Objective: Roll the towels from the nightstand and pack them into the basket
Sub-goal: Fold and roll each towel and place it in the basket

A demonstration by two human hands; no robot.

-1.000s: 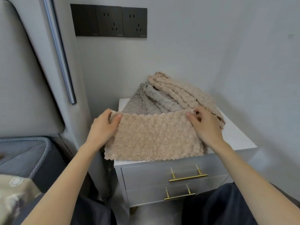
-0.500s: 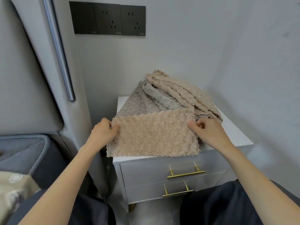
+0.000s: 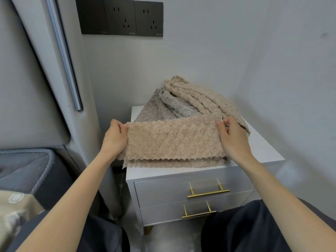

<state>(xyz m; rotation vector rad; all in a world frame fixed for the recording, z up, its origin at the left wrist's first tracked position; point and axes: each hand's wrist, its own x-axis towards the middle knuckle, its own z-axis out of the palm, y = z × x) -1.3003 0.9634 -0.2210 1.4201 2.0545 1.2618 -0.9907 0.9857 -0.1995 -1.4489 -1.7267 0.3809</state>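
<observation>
The beige towel [image 3: 172, 140] at frame centre looks soft, light and floppy; left hand [image 3: 114, 138] and right hand [image 3: 231, 138] pinch its two ends, the best places to hold.

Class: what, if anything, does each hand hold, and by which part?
The beige towel: left hand grips its upper left corner, right hand its upper right corner.

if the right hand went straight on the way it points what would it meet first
Most likely the towel pile just behind the folded towel it pinches; the right hand points toward the back of the nightstand, though depth is hard to judge.
</observation>
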